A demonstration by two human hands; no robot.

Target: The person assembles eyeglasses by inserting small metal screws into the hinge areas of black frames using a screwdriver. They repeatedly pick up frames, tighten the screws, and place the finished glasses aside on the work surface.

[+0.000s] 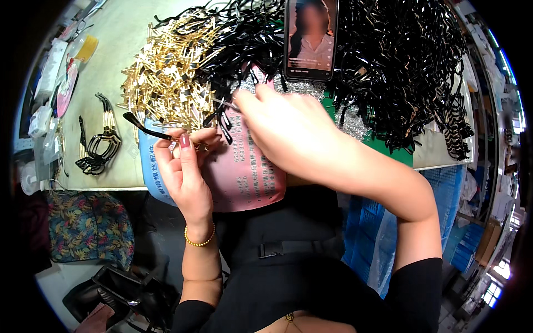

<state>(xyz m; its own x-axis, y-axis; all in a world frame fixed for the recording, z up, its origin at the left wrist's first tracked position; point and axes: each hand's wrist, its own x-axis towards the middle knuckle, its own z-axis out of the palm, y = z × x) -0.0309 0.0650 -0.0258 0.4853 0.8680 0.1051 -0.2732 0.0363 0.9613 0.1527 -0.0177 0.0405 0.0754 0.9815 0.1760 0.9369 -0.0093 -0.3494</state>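
Note:
My left hand (185,175), with a gold bead bracelet at the wrist, pinches an eyeglass temple (145,126). Its black tip sticks out to the upper left, and its gold end lies between my fingers. My right hand (283,125) reaches across from the right, fingers bent together beside the heap of small silver pieces (302,87). A thin metallic thing shows at its fingertips, too small to name. Under both hands lies a pink and blue printed sheet (227,183). Just beyond my left hand is a heap of gold metal temples (172,72).
A large heap of black temples (400,61) covers the right of the table. A phone (311,39) showing a video stands at the back. Bundled temples (102,141) lie at the left. Blue crates (363,233) are below the table's right edge.

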